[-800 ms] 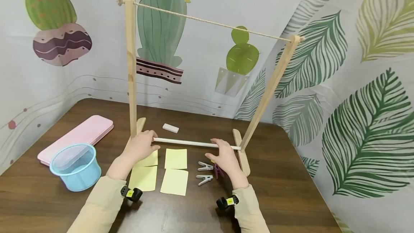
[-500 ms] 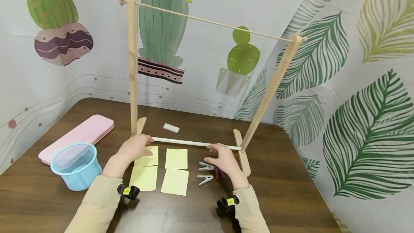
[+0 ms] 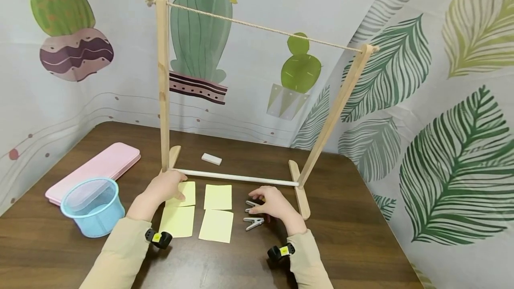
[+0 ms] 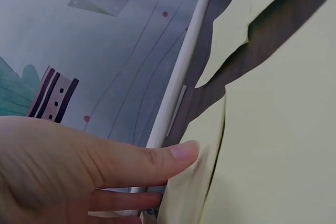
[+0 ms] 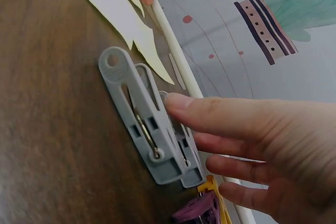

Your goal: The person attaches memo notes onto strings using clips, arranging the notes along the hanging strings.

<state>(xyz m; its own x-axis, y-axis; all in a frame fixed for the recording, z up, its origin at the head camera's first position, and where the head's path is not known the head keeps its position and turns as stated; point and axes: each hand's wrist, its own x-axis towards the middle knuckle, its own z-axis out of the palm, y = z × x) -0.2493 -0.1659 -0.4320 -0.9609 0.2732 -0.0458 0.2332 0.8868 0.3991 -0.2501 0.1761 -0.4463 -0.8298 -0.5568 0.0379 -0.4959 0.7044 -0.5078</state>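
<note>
My left hand (image 3: 162,186) lies at the far left yellow sticky note (image 3: 188,193), beside the rack's left foot. In the left wrist view its thumb rests along the edge of that note (image 4: 207,135), fingers stretched out beyond it. My right hand (image 3: 275,202) hovers over the clothespins. Its thumb tip is at the farther grey clothespin (image 5: 184,148) in the right wrist view, with the fingers loosely bent and apart; whether it touches cannot be told. The nearer grey clothespin (image 3: 254,223) lies on the table. A purple clothespin (image 5: 199,211) and a yellow one (image 5: 211,186) sit under the fingers.
A wooden rack (image 3: 163,79) with a rope (image 3: 257,26) across its top and a white rod (image 3: 237,176) low down stands behind the hands. More sticky notes (image 3: 217,225) lie between them. A white eraser-like block (image 3: 211,159), pink case (image 3: 96,168) and blue basket (image 3: 98,222) are around.
Both hands have left the white rod. The left moved left and down onto the sticky note; the right came down over the clothespins. The rack stays in place.
</note>
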